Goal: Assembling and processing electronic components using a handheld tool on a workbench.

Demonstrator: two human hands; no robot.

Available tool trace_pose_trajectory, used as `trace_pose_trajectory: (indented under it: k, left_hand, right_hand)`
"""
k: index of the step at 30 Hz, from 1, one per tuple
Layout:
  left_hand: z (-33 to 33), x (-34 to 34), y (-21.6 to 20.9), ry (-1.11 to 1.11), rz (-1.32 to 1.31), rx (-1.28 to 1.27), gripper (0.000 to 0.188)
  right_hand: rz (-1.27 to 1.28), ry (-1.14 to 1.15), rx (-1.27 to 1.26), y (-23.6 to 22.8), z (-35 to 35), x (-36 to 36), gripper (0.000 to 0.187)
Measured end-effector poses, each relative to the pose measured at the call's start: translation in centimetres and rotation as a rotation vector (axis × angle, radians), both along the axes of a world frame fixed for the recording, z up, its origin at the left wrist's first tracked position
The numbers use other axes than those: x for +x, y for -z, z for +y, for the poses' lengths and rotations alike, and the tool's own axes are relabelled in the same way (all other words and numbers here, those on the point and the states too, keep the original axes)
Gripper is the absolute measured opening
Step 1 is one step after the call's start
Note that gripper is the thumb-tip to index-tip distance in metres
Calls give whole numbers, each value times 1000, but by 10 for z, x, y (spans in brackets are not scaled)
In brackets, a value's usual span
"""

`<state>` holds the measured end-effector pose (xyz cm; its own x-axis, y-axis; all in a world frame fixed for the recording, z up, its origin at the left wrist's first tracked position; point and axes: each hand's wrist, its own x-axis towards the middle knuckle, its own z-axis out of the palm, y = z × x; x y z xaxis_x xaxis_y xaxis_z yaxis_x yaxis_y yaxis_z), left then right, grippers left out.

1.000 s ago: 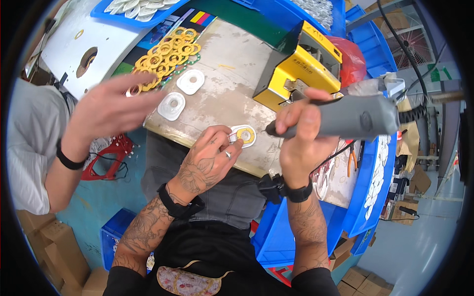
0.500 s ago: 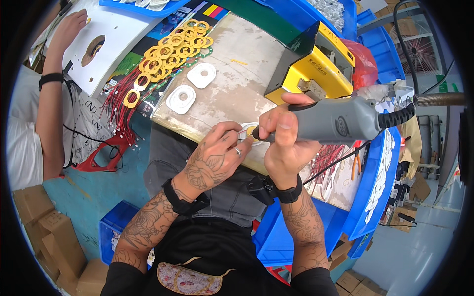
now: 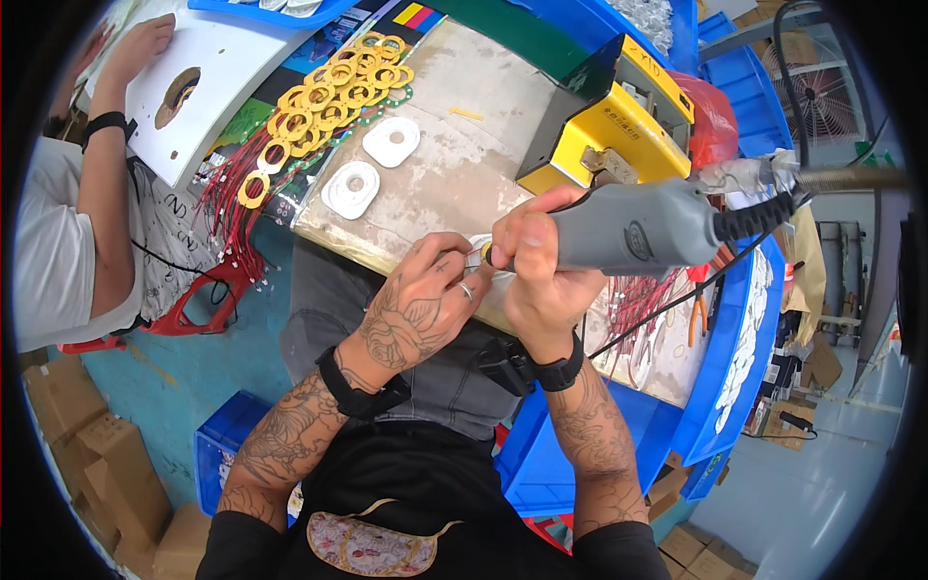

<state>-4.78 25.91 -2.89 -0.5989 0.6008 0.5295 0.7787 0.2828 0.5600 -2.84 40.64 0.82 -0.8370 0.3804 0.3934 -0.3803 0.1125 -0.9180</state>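
Within right hand (image 3: 549, 285), rounded tool (image 3: 623, 227)

There are two hands of the wearer, left hand (image 3: 420, 302) and right hand (image 3: 541, 280), one power tool (image 3: 628, 227) and three white plates (image 3: 338, 199), the third mostly hidden. The yellow rings (image 3: 329, 104) are more than ten, but they overlap, so the exact number cannot be told. I count also one machine (image 3: 623, 130), one pair of pliers (image 3: 696, 319) and one fan (image 3: 826, 106).

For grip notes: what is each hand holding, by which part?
Right hand: grey handheld tool, by its front end. Left hand: at a white piece; any hold is hidden.
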Motion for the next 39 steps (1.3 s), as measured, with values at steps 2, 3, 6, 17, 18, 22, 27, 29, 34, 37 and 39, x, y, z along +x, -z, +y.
trace_pose_trajectory:
  k: [2, 3, 6, 17, 18, 22, 27, 29, 34, 37, 39]
  left_hand:
    - [0, 0, -4, 1, 4, -16, 21]
    - [-1, 0, -6, 7, 12, -6, 21]
    - [-1, 2, -9, 9, -128, -68, 19]
    - [-8, 31, -30, -45, -287, 309, 48]
    - [-9, 37, -34, -9, -229, 319, 51]
    - [5, 66, -41, 214, -138, 287, 60]
    - [-5, 72, -46, 173, -468, 202, 63]
    - [-9, 64, -44, 162, -375, 337, 73]
    - [-16, 44, -40, 9, -343, 182, 56]
    - [-17, 40, -44, -25, -278, 140, 48]
    - [-22, 38, -47, -4, -241, 166, 43]
  right_hand:
    - [4, 5, -15, -8, -1, 1, 32]
    - [-34, -36, -39, -14, -1, 2, 35]
    - [9, -57, -68, -33, 5, 3, 38]
    - [39, 168, 180, -20, 23, 127, 47]
    - [-105, 29, -69, -15, 12, 142, 45]
    - [-317, 17, -296, -2, -8, 176, 41]
    - [-39, 400, 45, -40, 55, 194, 32]
    - [-5, 580, 88, -63, 110, 182, 32]
    - [-329, 556, 276, -64, 221, 94, 37]
    - [-372, 457, 626, -45, 245, 46, 37]
    - [-332, 512, 896, -37, 249, 17, 35]
